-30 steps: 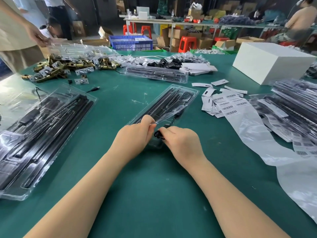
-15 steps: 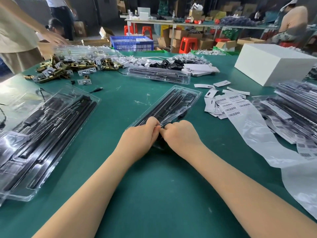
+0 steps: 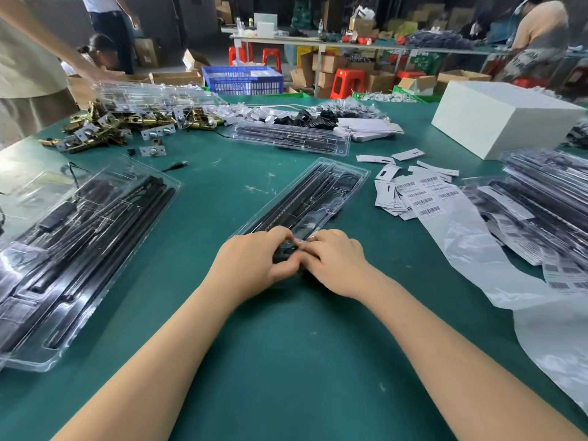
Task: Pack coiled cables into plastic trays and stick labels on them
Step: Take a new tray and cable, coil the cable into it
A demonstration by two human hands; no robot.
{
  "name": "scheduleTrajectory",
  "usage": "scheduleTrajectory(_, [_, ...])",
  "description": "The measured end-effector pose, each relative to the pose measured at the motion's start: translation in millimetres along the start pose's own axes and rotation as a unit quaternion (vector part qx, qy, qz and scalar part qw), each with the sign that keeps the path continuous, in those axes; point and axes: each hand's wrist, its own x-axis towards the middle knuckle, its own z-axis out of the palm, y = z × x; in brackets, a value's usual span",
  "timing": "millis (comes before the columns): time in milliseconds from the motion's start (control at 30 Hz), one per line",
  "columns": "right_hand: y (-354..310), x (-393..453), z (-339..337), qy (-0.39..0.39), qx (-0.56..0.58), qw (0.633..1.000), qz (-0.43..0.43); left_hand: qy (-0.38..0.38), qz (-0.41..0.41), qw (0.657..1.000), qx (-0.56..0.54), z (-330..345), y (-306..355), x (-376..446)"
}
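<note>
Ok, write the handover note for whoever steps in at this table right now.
Left hand and right hand: both at the near end of the centre tray, fingers curled on a black cable part there.
Centre tray lies on the green table, black parts inside, no label visible on it.
Barcode labels lie right of it.
Left: seat the cable, label the tray.

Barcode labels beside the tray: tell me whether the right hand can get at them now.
Probably yes. The barcode labels lie uncovered on the table, nothing between them and the right hand, but it must first let go of the tray.
</note>
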Motion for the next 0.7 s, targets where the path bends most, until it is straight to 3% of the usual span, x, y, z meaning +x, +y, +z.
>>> scheduleTrajectory(67, [-2, -3, 8, 0.054, 0.027, 0.998, 0.032, -0.003, -0.002, 1.0, -0.002, -1, 1, -2])
scheduleTrajectory(167, [-4, -10, 15, 0.056, 0.079, 0.994, 0.058, 0.0, -0.017, 1.0, -0.025, -2, 4, -3])
scheduleTrajectory(500, [-5, -18, 21, 0.149, 0.114, 0.981, 0.05, 0.014, -0.031, 0.999, -0.016, 5, 20, -3])
scheduleTrajectory(700, [-1, -16, 22, 0.107, 0.124, 0.984, 0.064, 0.002, -0.036, 0.999, -0.016, 7, 22, -2])
